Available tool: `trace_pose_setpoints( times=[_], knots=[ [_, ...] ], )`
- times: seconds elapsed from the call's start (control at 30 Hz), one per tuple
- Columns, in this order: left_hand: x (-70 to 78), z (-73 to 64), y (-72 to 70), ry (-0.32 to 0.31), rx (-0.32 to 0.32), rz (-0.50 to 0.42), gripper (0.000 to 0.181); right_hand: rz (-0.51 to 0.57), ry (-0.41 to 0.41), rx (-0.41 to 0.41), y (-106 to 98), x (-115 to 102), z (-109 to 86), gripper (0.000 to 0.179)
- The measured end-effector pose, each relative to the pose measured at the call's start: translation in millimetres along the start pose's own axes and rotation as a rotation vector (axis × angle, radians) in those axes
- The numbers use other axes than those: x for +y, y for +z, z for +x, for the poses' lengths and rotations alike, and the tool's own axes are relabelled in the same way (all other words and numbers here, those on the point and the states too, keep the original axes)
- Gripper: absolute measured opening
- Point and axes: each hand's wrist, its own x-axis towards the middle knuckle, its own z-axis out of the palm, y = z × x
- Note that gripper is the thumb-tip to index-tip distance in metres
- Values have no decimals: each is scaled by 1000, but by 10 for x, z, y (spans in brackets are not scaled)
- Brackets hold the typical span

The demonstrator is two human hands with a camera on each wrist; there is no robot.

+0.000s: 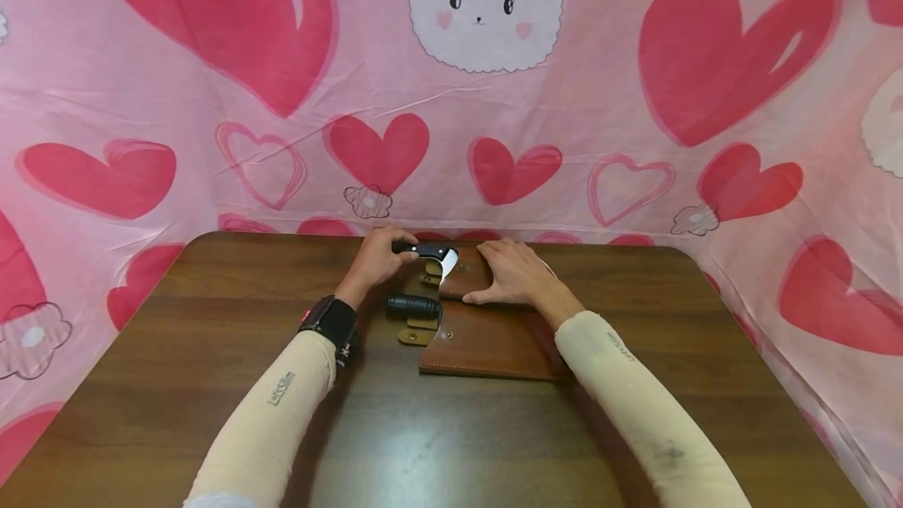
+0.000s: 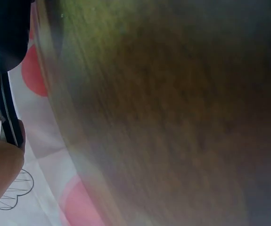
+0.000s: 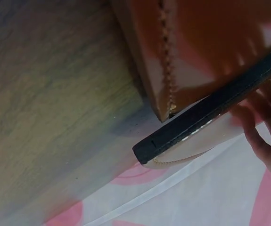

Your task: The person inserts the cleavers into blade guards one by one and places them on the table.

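At the far middle of the table, my left hand (image 1: 381, 259) pinches the black riveted handle of a knife (image 1: 429, 250); a curved part of its shiny blade shows beside a brown leather sheath (image 1: 462, 271). The left wrist view shows the handle edge-on (image 2: 8, 110) between thumb and fingers. My right hand (image 1: 513, 271) grips that sheath, thumb on the near side and fingers toward the far side. Its dark edge (image 3: 196, 117) shows in the right wrist view. Nearer lies a larger brown leather sheath (image 1: 487, 343), a black ribbed handle (image 1: 412, 306) at its left end.
Tan snap straps (image 1: 412, 336) stick out from the left of the near sheath. The wooden table (image 1: 212, 351) has rounded far corners. Behind it hangs a pink cloth (image 1: 437, 92) with hearts. A black band with a device (image 1: 331, 320) sits on the left wrist.
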Motion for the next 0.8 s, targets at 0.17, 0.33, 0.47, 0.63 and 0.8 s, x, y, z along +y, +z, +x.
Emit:
trace_pose_setpoints(
  times=[0.17,0.33,0.47,0.63,0.8],
  knots=[
    [-34,13,22,-5,-6,11,24,-10,0,-5,31,12,17,102],
    [-49,17,31,-8,-6,21,24,-14,-10,10,50,22,24,103],
    [-64,17,40,-31,-18,21,24,-21,-22,13,67,26,27,103],
    [-104,29,51,-60,-32,18,25,-12,-19,-2,80,28,42,104],
    [-123,48,46,-82,-44,15,25,43,11,-49,76,32,57,104]
  ],
)
